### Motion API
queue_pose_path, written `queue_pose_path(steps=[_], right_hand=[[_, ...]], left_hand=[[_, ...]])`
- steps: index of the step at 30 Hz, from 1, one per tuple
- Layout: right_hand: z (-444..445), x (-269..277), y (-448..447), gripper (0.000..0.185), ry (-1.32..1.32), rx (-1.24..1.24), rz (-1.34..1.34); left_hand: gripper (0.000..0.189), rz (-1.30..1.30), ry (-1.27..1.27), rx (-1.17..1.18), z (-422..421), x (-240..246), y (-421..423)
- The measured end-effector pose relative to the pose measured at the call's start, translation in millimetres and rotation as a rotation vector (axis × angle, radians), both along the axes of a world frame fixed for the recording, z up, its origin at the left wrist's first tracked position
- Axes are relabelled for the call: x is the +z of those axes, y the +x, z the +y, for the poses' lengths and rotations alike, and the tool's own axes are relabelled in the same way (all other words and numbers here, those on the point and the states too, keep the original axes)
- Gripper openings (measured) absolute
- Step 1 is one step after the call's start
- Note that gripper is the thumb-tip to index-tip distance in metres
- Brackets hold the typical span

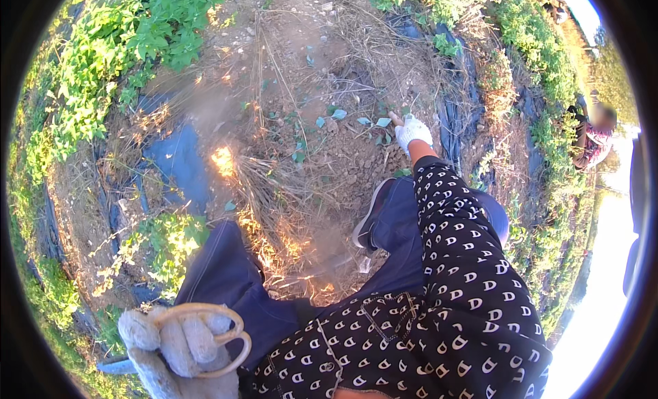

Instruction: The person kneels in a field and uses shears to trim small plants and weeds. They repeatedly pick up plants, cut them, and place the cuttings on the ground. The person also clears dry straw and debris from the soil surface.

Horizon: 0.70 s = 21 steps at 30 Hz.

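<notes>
My left hand (180, 342), in a soiled pale work glove, is closed around the looped handles of a pair of scissors or shears (218, 309); a blade tip sticks out at the hand's left. My right hand (413, 130), in a white knit glove with a bare fingertip showing, reaches down to the soil beside small green leaves (383, 122). Whether its fingers hold anything is not visible. Between my legs lies a bundle of dry stalks (272, 188).
Torn dark plastic mulch film (180, 162) lies on the left, with another strip (462, 101) on the right. Leafy green plants (169, 29) line both sides. My shoe (372, 214) rests on the soil near my right hand. A person (593, 137) is among plants at the far right.
</notes>
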State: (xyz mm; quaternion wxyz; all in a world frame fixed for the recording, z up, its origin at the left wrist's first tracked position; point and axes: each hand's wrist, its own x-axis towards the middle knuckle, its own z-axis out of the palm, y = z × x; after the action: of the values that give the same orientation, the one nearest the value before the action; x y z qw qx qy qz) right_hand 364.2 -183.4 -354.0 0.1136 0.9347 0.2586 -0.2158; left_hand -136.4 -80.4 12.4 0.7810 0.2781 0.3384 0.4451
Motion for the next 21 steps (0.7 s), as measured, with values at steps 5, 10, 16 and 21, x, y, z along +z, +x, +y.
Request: queue_pose_path(steps=[5, 10, 16, 21], right_hand=[[-12, -36, 3, 0.048, -0.028, 0.088, -0.137], [19, -17, -26, 0.040, -0.143, -0.077, -0.162], [25, -25, -73, 0.051, -0.065, -0.045, 0.072], [27, -95, -99, 0.042, 0.530, -0.027, 0.106]], left_hand=[[0.026, 0.070, -0.062, 0.019, 7, 0, 19], [0.026, 0.128, -0.059, -0.012, 8, 0, 33], [0.021, 0.097, -0.005, -0.017, 4, -4, 38], [0.023, -0.003, 0.065, -0.144, 6, -12, 30]])
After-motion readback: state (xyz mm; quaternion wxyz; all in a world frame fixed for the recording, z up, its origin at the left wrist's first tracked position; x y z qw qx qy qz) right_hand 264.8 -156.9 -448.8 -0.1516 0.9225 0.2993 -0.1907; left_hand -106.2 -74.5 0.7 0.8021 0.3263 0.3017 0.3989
